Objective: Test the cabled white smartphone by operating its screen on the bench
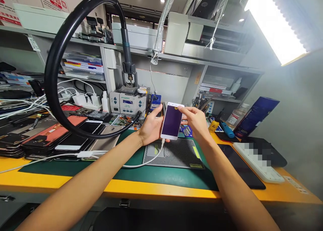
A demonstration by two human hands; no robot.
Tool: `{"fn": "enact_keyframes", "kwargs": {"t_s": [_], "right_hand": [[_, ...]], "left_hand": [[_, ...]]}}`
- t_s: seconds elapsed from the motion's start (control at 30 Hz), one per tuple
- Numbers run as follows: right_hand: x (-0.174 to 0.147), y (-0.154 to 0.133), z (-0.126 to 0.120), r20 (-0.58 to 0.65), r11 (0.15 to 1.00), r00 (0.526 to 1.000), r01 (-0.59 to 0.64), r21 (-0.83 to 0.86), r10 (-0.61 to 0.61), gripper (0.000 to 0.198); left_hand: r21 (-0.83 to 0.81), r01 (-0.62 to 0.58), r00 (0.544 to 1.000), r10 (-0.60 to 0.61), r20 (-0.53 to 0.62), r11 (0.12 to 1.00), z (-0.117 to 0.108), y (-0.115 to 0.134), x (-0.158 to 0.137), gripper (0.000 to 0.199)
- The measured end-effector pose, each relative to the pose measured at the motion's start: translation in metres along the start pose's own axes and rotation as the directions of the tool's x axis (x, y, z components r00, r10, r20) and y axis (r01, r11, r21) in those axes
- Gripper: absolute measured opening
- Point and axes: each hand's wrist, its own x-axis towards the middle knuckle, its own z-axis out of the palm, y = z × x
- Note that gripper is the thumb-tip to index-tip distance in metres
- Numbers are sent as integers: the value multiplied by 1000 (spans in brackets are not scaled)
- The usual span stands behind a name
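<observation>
A white smartphone [172,121] with a dark screen is held upright above the bench, its front towards me. My left hand [152,126] supports it from behind and the left side, thumb pointing up beside the edge. My right hand [195,119] grips its top right corner, the thumb lying on the front near a small round yellow mark. A white charging cable [159,153] is plugged into the phone's bottom edge and runs left across the bench. Below the phone lies a grey perforated work pad [176,153] on a green mat [136,174].
Stacked phones and screens [50,133] fill the left side. Behind stands a soldering station [130,103]; a thick black hose [50,56] loops over the left. To the right are a black tablet [242,163], a white power strip [257,162], a clear bottle [237,116] and a blue box [257,116].
</observation>
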Motion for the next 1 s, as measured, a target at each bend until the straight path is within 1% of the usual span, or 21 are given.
{"fn": "enact_keyframes", "kwargs": {"t_s": [0.17, 0.43, 0.6, 0.73, 0.87, 1.0], "right_hand": [[0, -3, -1, -5, 1000, 1000, -8, 15, 8, 43], [-1, 2, 3, 11, 999, 999, 32, 5, -32, 48], [-6, 5, 10, 7, 995, 997, 80, -64, -79, 48], [-11, 4, 13, 23, 992, 994, 108, -68, -107, 48], [-13, 3, 14, 14, 990, 995, 104, -92, -103, 49], [-13, 3, 14, 29, 993, 996, 87, -81, -85, 50]], "left_hand": [[-13, -7, 1000, 7, 28, 1000, 0, 0, 0, 83], [5, 8, 1000, -8, 15, 1000, 2, -1, -1, 83], [57, 18, 1000, -19, 13, 998, 5, -4, -1, 81], [113, 16, 1000, -17, 5, 993, 9, -6, -2, 80], [152, 2, 1000, -3, 1, 988, 11, -6, -2, 78], [160, 0, 1000, 1, -4, 987, 12, -6, -2, 79]]}}
